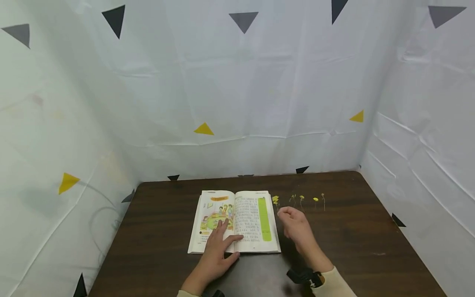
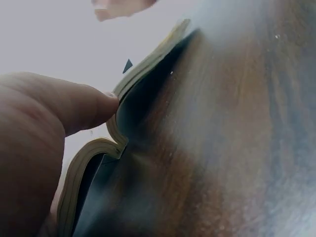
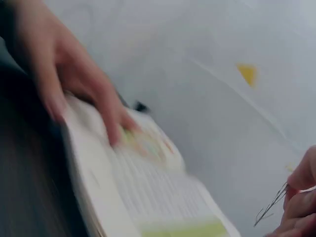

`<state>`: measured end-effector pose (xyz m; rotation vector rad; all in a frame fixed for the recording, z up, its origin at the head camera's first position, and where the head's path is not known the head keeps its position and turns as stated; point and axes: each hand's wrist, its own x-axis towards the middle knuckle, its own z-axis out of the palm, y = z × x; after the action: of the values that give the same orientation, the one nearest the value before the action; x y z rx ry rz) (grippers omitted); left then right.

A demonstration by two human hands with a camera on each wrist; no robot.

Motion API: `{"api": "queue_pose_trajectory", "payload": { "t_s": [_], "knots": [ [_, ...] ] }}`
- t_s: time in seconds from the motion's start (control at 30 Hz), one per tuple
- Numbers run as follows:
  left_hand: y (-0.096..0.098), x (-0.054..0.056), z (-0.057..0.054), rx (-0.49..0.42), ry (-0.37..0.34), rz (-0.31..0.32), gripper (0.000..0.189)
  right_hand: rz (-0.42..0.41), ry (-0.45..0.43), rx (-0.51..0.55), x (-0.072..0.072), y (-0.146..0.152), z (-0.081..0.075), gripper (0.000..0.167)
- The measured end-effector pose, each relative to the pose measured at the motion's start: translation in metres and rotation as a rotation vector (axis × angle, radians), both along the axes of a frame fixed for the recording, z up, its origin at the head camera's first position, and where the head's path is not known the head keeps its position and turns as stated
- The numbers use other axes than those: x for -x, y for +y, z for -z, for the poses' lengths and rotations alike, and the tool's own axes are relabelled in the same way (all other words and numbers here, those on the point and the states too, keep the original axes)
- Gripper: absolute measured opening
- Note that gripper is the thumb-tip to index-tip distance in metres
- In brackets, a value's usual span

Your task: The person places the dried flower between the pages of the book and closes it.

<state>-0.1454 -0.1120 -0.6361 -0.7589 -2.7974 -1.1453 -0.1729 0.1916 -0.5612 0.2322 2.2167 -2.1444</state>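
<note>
An open book [image 1: 246,214] lies on the dark wooden table, a colour picture on its left page and lines of text beside a green strip on its right. My left hand [image 1: 215,251] rests on it with fingers spread; its thumb [image 2: 91,106] touches the lower edge near the spine. Just off the book's right side, my right hand [image 1: 297,227] pinches a small yellow flower [image 1: 275,199]. Thin dark stems [image 3: 270,206] stick out from the pinching fingers in the right wrist view, where the flower head is barely visible.
Several more small flowers lie in a row right of the book, among them a yellow one [image 1: 316,199] and a long-stemmed one [image 1: 323,202]. White sheeting [image 1: 241,95] with black, grey and yellow triangles stands around the table [image 1: 356,255].
</note>
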Motion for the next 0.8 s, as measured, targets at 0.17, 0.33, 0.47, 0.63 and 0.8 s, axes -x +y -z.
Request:
{"api": "queue_pose_trajectory", "payload": {
  "t_s": [0.17,0.33,0.47,0.63,0.8],
  "knots": [
    [0.001,-0.001,0.0,0.023,0.039,-0.016,0.046,-0.13,0.063,0.161,0.008,-0.067,0.004,0.029],
    [0.004,-0.007,0.007,0.044,0.025,0.004,0.043,-0.176,0.008,0.2,0.019,-0.091,0.048,0.032],
    [0.008,-0.01,0.013,0.07,-0.01,0.034,0.046,-0.126,-0.06,0.165,0.021,-0.088,0.066,0.031],
    [0.006,-0.007,0.012,0.014,-0.005,-0.062,0.069,-0.171,-0.087,0.221,0.03,-0.088,0.065,0.034],
    [0.003,-0.004,0.008,-0.009,0.004,-0.085,0.079,-0.171,-0.087,0.277,0.035,-0.091,0.062,0.032]
  ]
}}
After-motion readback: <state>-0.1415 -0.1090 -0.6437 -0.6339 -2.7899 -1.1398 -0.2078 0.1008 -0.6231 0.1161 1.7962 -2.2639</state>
